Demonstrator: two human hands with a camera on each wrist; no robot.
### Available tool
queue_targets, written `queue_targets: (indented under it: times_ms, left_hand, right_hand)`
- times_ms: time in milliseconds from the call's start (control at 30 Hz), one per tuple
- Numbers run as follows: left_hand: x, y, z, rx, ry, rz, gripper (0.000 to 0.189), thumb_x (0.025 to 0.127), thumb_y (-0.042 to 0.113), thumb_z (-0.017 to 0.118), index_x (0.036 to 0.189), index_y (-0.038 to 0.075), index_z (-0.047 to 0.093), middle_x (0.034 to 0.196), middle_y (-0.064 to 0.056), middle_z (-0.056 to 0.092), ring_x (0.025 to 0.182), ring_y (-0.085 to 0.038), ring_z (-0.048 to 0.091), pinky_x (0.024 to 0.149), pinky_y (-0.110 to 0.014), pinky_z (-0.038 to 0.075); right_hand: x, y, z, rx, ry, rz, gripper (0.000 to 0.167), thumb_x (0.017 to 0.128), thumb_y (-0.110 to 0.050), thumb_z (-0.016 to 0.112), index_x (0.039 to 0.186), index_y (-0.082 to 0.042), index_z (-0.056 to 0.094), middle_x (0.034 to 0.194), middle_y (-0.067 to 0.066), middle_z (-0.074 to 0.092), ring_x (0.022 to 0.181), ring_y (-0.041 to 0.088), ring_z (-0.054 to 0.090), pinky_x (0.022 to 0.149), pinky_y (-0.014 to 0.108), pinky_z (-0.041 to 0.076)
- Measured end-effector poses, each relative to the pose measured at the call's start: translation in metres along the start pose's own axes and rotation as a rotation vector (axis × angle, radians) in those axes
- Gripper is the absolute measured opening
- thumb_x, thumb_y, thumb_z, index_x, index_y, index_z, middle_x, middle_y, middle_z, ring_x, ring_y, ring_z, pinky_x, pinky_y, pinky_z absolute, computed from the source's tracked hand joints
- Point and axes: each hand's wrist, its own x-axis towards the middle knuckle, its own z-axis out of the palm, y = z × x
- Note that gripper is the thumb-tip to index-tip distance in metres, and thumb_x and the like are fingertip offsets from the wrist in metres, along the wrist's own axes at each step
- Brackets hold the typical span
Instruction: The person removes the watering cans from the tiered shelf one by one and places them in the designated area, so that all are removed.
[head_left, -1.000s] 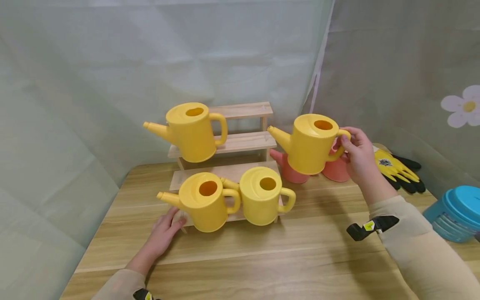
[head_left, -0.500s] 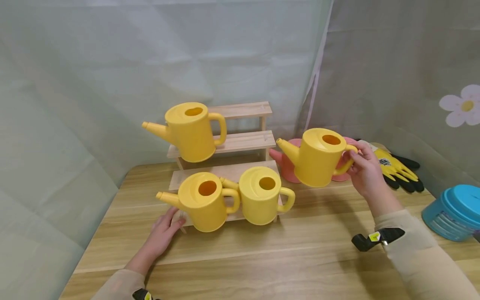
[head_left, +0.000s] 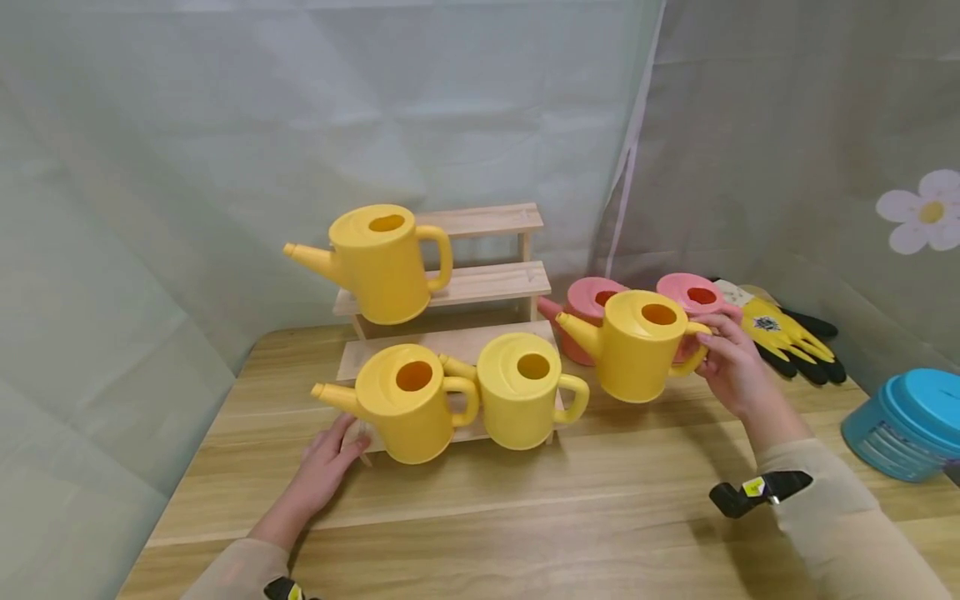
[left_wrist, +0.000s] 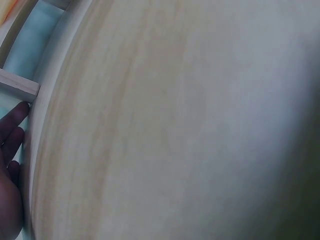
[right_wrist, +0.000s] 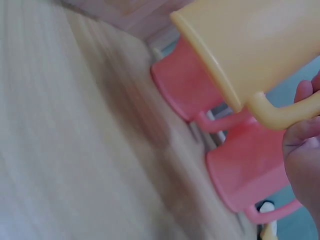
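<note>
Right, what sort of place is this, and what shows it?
Probably an indoor corner set up for filming: sheets hang behind the table, three watering cans stand on a rack, and a small camera sits at the right sleeve.

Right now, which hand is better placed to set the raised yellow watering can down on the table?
The right hand, most likely: it grips the raised can by the handle, over the table. The left hand is farther off, at the left end of the wooden stand.
</note>
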Motion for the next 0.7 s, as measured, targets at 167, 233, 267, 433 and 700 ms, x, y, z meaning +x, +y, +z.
queue_targets:
  times_ms: [167, 233, 267, 433, 700]
  left_hand:
    - [0.0, 0.001, -0.001, -0.001, -0.009, -0.007, 0.057, 0.098, 0.042, 0.042, 0.145, 0.012, 0.03, 0.141, -0.026, 0.038, 0.125, -0.045, 0.029, 0.096, -0.063, 0.015]
    - [0.0, 0.001, -0.001, 0.0, -0.01, -0.007, 0.058, 0.098, 0.043, 0.042, 0.145, 0.012, 0.03, 0.141, -0.025, 0.038, 0.126, -0.045, 0.029, 0.096, -0.063, 0.014]
    - [0.0, 0.001, -0.001, -0.001, -0.011, -0.007, 0.058, 0.098, 0.043, 0.042, 0.145, 0.012, 0.03, 0.141, -0.025, 0.037, 0.126, -0.045, 0.029, 0.096, -0.063, 0.014]
    - [0.0, 0.001, -0.001, 0.002, -0.012, -0.008, 0.057, 0.098, 0.042, 0.042, 0.145, 0.012, 0.03, 0.141, -0.026, 0.038, 0.126, -0.045, 0.029, 0.096, -0.063, 0.014]
    - [0.0, 0.001, 0.0, 0.001, -0.008, 0.002, 0.056, 0.098, 0.041, 0.042, 0.145, 0.014, 0.029, 0.141, -0.026, 0.038, 0.125, -0.045, 0.03, 0.095, -0.063, 0.016]
  right_hand:
    - [-0.006, 0.005, -0.008, 0.01, -0.013, 0.045, 0.028, 0.099, -0.002, 0.036, 0.103, -0.012, 0.062, 0.086, 0.005, 0.061, 0.075, 0.015, 0.058, 0.057, 0.019, 0.045]
    - [-0.007, 0.008, -0.011, 0.006, -0.021, 0.059, 0.028, 0.099, -0.002, 0.037, 0.103, -0.013, 0.062, 0.086, 0.005, 0.061, 0.075, 0.015, 0.058, 0.056, 0.019, 0.044]
    - [-0.007, 0.009, -0.013, -0.002, -0.025, 0.064, 0.028, 0.099, -0.003, 0.037, 0.103, -0.014, 0.062, 0.086, 0.004, 0.062, 0.075, 0.015, 0.058, 0.055, 0.019, 0.043]
    - [-0.01, 0.016, -0.019, -0.024, -0.047, 0.103, 0.029, 0.1, -0.003, 0.037, 0.104, -0.016, 0.062, 0.089, 0.002, 0.064, 0.076, 0.014, 0.059, 0.055, 0.018, 0.043]
    - [-0.012, 0.029, -0.024, -0.034, -0.1, 0.162, 0.03, 0.099, -0.001, 0.036, 0.107, -0.017, 0.06, 0.09, 0.002, 0.063, 0.078, 0.014, 0.059, 0.063, 0.021, 0.048]
